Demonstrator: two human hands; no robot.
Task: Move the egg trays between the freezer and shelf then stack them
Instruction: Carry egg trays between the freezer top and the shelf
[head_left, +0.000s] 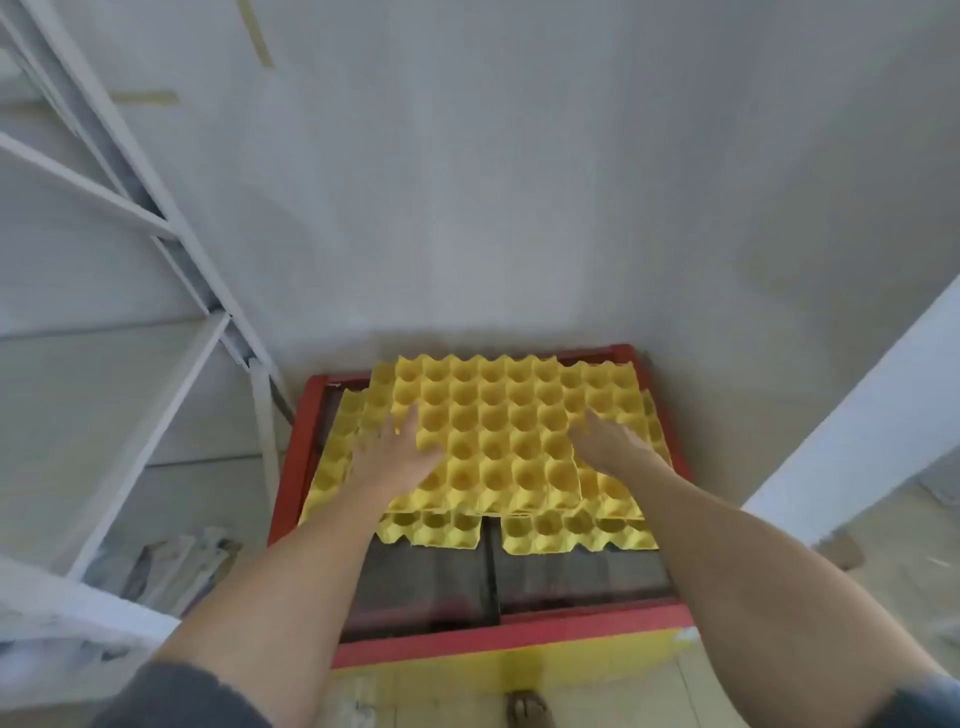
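Note:
Several yellow egg trays lie on the red-framed chest freezer (291, 467), overlapping one another. The top egg tray (498, 431) sits in the middle, over the others. My left hand (395, 457) lies on its left edge with the fingers curled around the rim. My right hand (613, 441) lies on its right edge, fingers spread over the cups. Two more yellow trays (571, 535) stick out under its near edge. Whether the top tray is lifted off the ones below, I cannot tell.
A white metal shelf frame (171, 228) stands at the left, with papers (176, 566) on the floor under it. A grey wall rises behind the freezer. A white panel (852, 431) slants at the right. The freezer's dark glass lid (571, 577) shows near me.

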